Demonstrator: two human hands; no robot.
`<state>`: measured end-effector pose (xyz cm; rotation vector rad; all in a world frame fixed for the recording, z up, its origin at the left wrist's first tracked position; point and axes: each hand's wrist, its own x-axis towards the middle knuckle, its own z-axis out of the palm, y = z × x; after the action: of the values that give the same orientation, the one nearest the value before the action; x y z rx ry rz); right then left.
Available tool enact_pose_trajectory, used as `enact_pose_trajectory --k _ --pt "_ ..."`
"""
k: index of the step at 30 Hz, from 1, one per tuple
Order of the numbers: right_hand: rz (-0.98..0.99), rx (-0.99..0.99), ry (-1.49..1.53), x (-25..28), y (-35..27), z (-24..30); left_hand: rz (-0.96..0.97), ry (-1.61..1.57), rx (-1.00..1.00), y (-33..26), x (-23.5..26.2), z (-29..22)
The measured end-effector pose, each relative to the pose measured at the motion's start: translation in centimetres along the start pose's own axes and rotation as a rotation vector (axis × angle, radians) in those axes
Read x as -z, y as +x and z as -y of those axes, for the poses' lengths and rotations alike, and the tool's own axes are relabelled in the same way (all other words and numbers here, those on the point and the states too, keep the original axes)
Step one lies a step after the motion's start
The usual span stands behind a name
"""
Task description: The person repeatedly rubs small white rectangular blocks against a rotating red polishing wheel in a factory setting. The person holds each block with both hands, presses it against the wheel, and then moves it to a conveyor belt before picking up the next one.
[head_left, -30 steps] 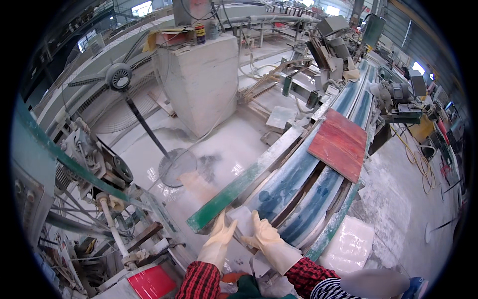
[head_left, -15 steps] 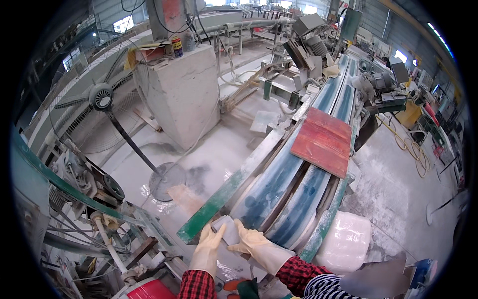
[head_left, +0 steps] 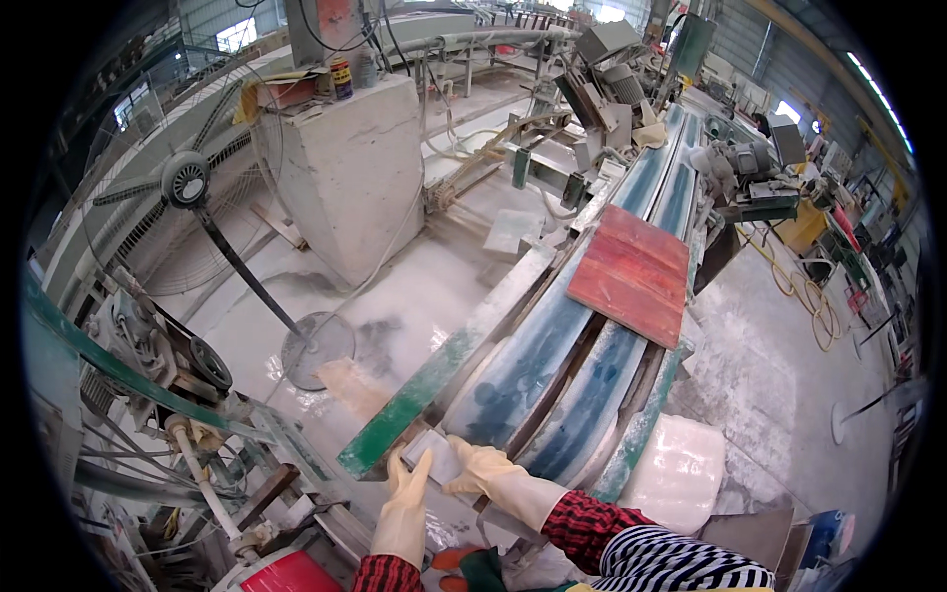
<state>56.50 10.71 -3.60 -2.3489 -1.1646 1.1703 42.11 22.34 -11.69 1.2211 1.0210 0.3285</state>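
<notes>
Both gloved hands, left (head_left: 406, 493) & right (head_left: 480, 468), grip small grey slab (head_left: 434, 456) (at conveyor (head_left: 552, 365) end).

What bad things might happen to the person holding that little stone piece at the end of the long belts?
The small grey slab sits between the left hand and right hand right at the end of the belts; the gloved fingers could perhaps get pinched there. The floor looks wet and shiny, so slipping seems possible. The slab might also drop.
</notes>
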Motion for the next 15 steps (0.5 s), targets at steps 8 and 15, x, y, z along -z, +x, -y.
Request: enact_pose_trajectory --k 8,15 --pt "0.075 -0.033 -0.119 0.6 -0.3 1.1 -0.292 -0.447 -0.172 -1.0 -2.0 6.5" --pt "-0.117 -0.101 -0.019 -2.2 -0.3 1.2 0.094 -0.861 0.329 -3.5 -4.0 3.9"
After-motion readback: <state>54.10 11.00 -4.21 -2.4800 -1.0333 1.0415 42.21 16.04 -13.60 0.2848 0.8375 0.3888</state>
